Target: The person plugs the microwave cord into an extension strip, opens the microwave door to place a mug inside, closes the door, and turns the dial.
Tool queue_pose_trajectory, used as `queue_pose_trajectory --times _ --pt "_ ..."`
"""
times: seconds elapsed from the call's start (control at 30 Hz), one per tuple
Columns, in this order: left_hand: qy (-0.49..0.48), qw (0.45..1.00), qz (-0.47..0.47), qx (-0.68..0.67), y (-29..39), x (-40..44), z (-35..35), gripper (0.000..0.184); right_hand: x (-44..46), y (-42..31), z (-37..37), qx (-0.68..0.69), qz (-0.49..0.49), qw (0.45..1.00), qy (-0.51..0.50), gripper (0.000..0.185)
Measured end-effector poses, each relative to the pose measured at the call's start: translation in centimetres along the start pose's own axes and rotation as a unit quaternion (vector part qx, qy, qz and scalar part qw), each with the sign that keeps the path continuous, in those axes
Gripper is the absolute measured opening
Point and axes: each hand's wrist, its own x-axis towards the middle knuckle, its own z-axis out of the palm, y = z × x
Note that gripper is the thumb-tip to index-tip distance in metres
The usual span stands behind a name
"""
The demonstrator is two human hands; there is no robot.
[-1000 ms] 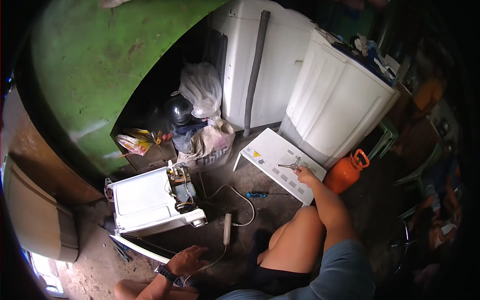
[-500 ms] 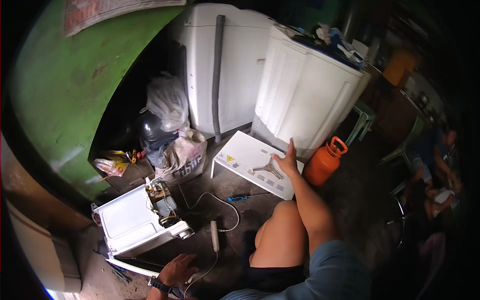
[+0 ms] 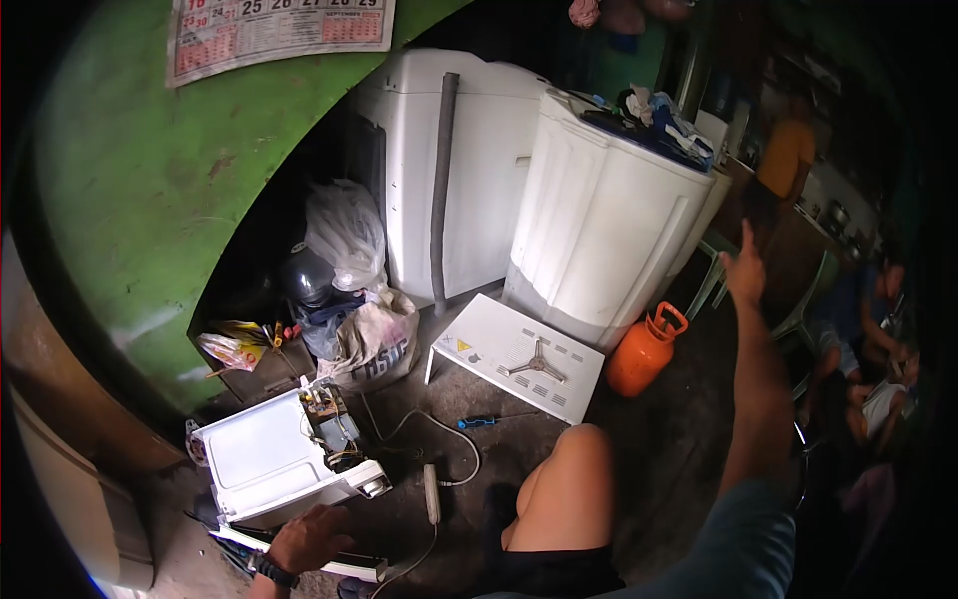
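Green wall (image 3: 140, 220) and a tall white cabinet (image 3: 589, 220) rise behind a dark floor (image 3: 689, 479), where parts and tools lie spread in front of the person. Left grip (image 3: 309, 539) hangs low with fingers loosely spread, holding nothing that shows; a long white strip (image 3: 367, 571) runs beneath it, and I cannot tell whether they touch. Just ahead of this grip and slightly to its left lies the opened appliance (image 3: 259, 454), with its bared wiring (image 3: 339, 434) straight ahead. Right grip (image 3: 743, 270) is raised well apart from these things, index finger stretched out, thumb apart, nothing held.

Below and left of it stands an orange gas cylinder (image 3: 639, 359); farther left is a vented white panel (image 3: 474, 344), with a three-armed metal piece (image 3: 539, 364) lying on top. Between the two grips rest a blue-handled screwdriver (image 3: 477, 422) and an extension socket (image 3: 431, 494).

My judgement: this is a pause, perhaps to point at something, with the appliance laid open. Working on its wiring would call for the left grip to reach forward; lifting the metal piece, for the right to come down and leftward.
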Motion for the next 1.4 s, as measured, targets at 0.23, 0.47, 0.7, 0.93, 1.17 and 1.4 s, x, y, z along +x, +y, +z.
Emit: queue_pose_trajectory --times 0.23,0.47,0.7,0.93,1.17,1.4 --pt "0.055 0.998 -0.015 0.027 -9.5 -3.5 0.3 0.049 3.7 -1.7 -7.0 -0.026 0.046 0.998 -0.027 0.092" --pt "0.091 0.991 -0.068 -0.068 -8.3 -4.6 -1.5 0.048 4.4 -2.2 -6.6 -0.073 0.092 0.991 -0.066 0.091" --pt "0.036 0.994 -0.050 -0.091 -9.6 -5.1 1.1 0.049 7.0 -0.7 -5.9 -0.106 0.041 0.993 -0.034 0.094" --pt "0.052 0.993 -0.046 -0.096 -8.6 -5.1 0.6 0.052 9.4 -3.2 -11.8 0.085 0.141 0.972 -0.166 0.100" --pt "0.041 0.994 -0.039 -0.091 -8.4 -4.4 0.6 0.052 6.6 -5.4 -2.2 0.137 -0.024 0.980 -0.141 0.102" --pt "0.002 0.997 0.045 -0.064 -9.2 -5.0 0.6 0.037 -16.4 -14.7 9.4 0.344 -0.101 0.824 -0.438 0.061"
